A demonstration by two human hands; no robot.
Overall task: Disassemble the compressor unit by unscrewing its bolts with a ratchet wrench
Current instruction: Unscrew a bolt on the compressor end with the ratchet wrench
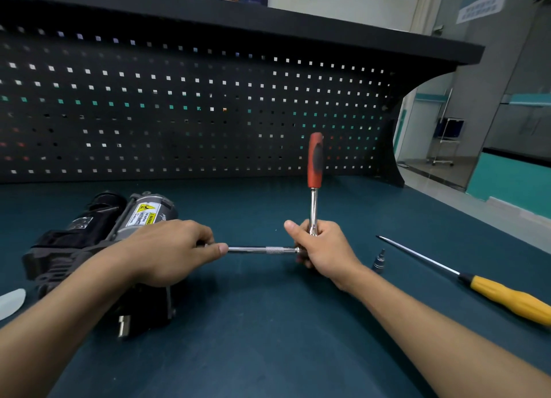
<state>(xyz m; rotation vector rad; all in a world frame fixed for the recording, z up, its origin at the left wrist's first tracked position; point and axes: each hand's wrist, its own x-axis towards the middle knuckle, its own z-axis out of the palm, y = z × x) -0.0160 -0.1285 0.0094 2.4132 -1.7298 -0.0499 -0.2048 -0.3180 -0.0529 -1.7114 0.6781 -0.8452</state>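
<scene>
Compressor unit (89, 242) left, ratchet wrench (315, 171) upright, screwdriver (492, 290) well apart rightward

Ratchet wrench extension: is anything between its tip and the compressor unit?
Nothing loose shows there. The left hand grips the tip end of the extension bar beside the compressor unit, hiding the contact. The right hand holds the ratchet wrench at its head.

Sticker: a yellow sticker (145, 213) on the compressor unit (89, 242), by the tabletop's left edge, is showing "WARNING" beside a hazard triangle.
Small print: is blurring beyond reading.
</scene>
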